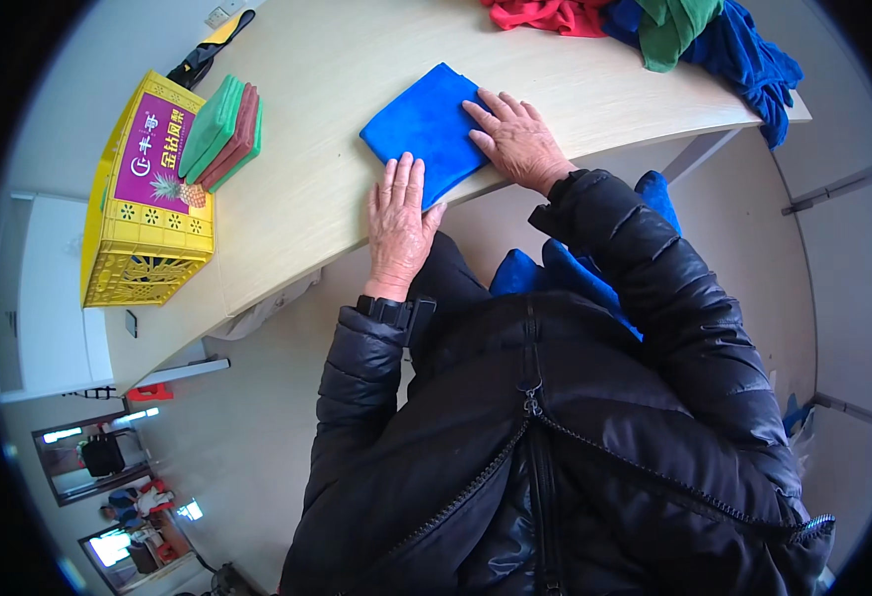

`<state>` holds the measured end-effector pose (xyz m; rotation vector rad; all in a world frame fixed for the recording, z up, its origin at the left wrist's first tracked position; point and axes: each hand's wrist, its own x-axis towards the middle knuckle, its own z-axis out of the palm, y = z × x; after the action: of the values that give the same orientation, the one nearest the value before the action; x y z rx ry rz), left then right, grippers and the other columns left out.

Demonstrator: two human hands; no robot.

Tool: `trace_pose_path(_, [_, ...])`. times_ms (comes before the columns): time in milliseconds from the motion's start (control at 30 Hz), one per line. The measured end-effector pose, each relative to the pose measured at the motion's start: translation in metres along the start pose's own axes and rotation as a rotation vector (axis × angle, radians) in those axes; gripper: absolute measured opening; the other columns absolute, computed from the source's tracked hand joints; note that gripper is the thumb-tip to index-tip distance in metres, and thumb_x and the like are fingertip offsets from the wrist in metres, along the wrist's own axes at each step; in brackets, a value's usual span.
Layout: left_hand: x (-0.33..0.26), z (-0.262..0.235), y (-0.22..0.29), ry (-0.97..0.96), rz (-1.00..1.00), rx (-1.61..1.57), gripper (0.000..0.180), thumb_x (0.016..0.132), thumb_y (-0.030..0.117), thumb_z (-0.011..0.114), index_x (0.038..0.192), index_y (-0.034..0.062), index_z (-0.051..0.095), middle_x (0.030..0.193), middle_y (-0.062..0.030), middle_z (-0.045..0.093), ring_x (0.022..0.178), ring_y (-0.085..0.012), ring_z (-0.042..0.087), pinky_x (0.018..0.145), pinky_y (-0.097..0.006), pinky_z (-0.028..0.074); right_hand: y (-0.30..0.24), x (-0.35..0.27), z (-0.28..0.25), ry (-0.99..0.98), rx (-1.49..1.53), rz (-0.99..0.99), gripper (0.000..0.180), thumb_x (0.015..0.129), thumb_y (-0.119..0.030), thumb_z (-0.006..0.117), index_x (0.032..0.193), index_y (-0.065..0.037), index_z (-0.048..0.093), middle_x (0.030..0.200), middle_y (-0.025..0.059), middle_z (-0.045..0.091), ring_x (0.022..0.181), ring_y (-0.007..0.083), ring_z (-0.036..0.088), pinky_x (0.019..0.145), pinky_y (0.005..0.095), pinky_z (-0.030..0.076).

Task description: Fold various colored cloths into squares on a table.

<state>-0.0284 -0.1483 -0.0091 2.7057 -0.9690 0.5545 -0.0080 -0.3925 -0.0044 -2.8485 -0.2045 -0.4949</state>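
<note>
A folded, bright-blue cloth rectangle (421, 121) lies on the pale wood-grain counter (307, 189); the left hand (398, 228) rests flat at its near-left edge, the right hand (522, 141) at its right edge; both hands' fingers are extended, gripping nothing.

I'm at a pale wood-look desk (307, 99), edge bowed by the lens. Beige floor (247, 427) below me. Pale wall (98, 60) upper left, socket (222, 12) on it; white panels (858, 288) to my right. Lower left: dark-framed openings (54, 487), black chair-like shape (103, 454), bright light patches (110, 547).
</note>
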Motion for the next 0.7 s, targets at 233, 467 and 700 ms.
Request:
trace_pose_path(233, [-0.007,-0.011,-0.011,0.097,-0.021,-0.257,0.064,0.091,0.028,0.069,0.147,0.0075,0.046,0.149,-0.0147,0.048,0.14,-0.0331,0.042,0.115,-0.047,0.033,0.019,-0.014,0.001,0.047,0.155,0.089,0.055,0.107,-0.046,0.036,0.149,-0.01,0.044,0.153,0.0154,0.045,0.144,0.0347,0.038,0.122,0.0477,0.024])
trace_pose_path(467, [-0.014,-0.008,0.004,0.166,-0.121,-0.253,0.052,0.083,0.012,0.075,0.133,0.0078,0.058,0.126,-0.0128,0.061,0.119,-0.0327,0.057,0.102,-0.044,0.045,0.025,-0.025,0.003,0.15,0.218,0.1,0.053,0.106,-0.045,0.039,0.145,-0.009,0.048,0.147,0.0148,0.051,0.141,0.0315,0.042,0.121,0.0467,0.025])
trace_pose_path(700, [0.001,-0.004,0.013,0.175,-0.158,-0.126,0.046,0.082,0.013,0.076,0.125,0.0078,0.061,0.116,-0.012,0.062,0.111,-0.0318,0.06,0.097,-0.044,0.048,0.02,-0.023,-0.001,0.156,0.214,0.07,0.052,0.105,-0.041,0.044,0.144,-0.007,0.048,0.146,0.0166,0.051,0.138,0.0328,0.045,0.119,0.0444,0.028])
